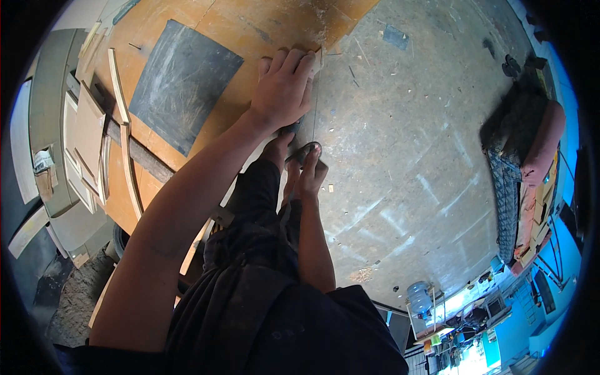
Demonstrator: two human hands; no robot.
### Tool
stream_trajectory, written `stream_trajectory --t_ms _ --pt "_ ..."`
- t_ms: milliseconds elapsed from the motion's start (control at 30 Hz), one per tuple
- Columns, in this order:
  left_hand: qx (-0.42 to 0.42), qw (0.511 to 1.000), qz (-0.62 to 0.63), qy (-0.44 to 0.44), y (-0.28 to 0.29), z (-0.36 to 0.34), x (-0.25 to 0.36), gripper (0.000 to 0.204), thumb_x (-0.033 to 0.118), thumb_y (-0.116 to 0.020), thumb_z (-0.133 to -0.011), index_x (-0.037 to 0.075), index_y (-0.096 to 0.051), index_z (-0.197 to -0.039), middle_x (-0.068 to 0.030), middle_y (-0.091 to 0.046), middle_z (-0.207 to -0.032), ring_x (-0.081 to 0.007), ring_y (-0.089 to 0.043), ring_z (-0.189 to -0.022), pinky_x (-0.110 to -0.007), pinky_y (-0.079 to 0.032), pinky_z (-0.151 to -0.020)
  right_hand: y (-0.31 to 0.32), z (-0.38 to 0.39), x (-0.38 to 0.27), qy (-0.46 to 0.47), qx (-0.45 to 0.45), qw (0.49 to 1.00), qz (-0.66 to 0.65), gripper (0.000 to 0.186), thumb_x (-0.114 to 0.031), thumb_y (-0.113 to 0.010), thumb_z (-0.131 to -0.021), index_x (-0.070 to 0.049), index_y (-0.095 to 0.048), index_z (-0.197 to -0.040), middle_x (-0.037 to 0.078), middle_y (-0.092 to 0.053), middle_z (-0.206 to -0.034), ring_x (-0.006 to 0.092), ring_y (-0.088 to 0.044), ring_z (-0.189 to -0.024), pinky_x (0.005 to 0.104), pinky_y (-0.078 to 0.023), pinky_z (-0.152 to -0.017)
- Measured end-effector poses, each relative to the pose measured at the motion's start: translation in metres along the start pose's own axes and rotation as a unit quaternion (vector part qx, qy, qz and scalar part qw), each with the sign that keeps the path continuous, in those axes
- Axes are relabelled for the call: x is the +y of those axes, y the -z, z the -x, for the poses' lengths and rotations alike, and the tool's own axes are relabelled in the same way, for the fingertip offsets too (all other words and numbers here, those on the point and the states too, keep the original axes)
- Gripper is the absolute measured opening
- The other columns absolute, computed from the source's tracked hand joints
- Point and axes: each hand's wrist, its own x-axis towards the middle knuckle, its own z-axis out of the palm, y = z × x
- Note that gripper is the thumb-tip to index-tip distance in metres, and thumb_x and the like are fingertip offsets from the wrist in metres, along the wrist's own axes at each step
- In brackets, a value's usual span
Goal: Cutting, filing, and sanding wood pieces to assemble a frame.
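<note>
My left hand (284, 87) is over the right edge of an orange-brown wooden board (259, 31), knuckles up. Its fingers curl down out of sight, so what they hold cannot be made out. Closer to my body, my right hand (310, 178) is closed, the thumb pointing away from me beside a small dark rounded shape (304, 151). Whether that shape is in the hand or part of my footwear cannot be told. A thin dark line (315, 103), like a cord or a narrow strip seen edge-on, runs between the two hands.
A dark grey rectangular sheet (184, 84) lies on the board, left of my left arm. Wooden strips (128, 150) and offcuts (84, 125) are stacked farther left. Bare concrete floor (400, 144) spreads to the right, towards a worn pink-edged couch (525, 169). A blue water jug (420, 297) stands lower right.
</note>
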Motion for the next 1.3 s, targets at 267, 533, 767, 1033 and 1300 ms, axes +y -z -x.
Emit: stream_trajectory --t_ms 267,533,767,1033,1300 --pt "-0.022 1.000 0.010 0.009 0.007 0.005 -0.007 0.029 0.013 -0.054 -0.095 0.005 -0.057 -0.122 -0.0104 -0.058 -0.111 -0.0317 -0.054 -0.103 -0.047 -0.038 -0.085 -0.045 -0.070 -0.058 0.070 -0.070 0.995 -0.031 0.053 -0.033 -0.052 -0.106 0.007 -0.048 -0.071 0.006 -0.040 -0.056 0.0109 -0.038 -0.058 0.0379 -0.031 -0.051" --pt "0.003 1.000 -0.002 -0.006 -0.001 -0.001 -0.002 0.031 0.015 -0.059 -0.090 0.009 -0.058 -0.121 -0.0064 -0.056 -0.107 -0.0269 -0.053 -0.099 -0.043 -0.037 -0.083 -0.018 -0.052 -0.020 -0.005 -0.034 0.999 0.010 0.052 -0.036 -0.053 -0.105 0.004 -0.056 -0.072 0.002 -0.045 -0.060 0.0102 -0.041 -0.061 0.0336 -0.032 -0.053" --pt "-0.016 1.000 0.010 -0.001 0.002 -0.001 0.000 0.031 0.014 -0.054 -0.095 0.006 -0.056 -0.124 -0.0103 -0.057 -0.113 -0.0319 -0.054 -0.102 -0.046 -0.038 -0.082 -0.021 -0.061 -0.025 0.036 -0.060 0.997 -0.034 0.051 -0.031 -0.054 -0.105 0.002 -0.048 -0.066 -0.001 -0.044 -0.060 0.0100 -0.038 -0.061 0.0337 -0.031 -0.054" --pt "-0.017 1.000 0.010 0.002 -0.001 -0.001 -0.003 0.031 0.016 -0.060 -0.090 0.008 -0.058 -0.119 -0.0074 -0.056 -0.113 -0.0277 -0.053 -0.103 -0.044 -0.037 -0.084 -0.033 -0.096 -0.041 0.081 -0.066 0.994 0.010 0.054 -0.037 -0.058 -0.102 0.001 -0.049 -0.065 -0.002 -0.041 -0.061 0.0093 -0.037 -0.063 0.0333 -0.030 -0.054" --pt "-0.011 1.000 0.007 0.001 0.001 0.001 0.001 0.025 0.013 -0.055 -0.094 0.007 -0.057 -0.118 -0.0098 -0.057 -0.111 -0.0312 -0.054 -0.102 -0.045 -0.038 -0.084 -0.002 -0.049 -0.010 0.029 -0.060 0.997 -0.036 0.057 -0.042 -0.049 -0.106 -0.006 -0.043 -0.062 -0.004 -0.039 -0.058 0.0069 -0.033 -0.057 0.0310 -0.024 -0.051"
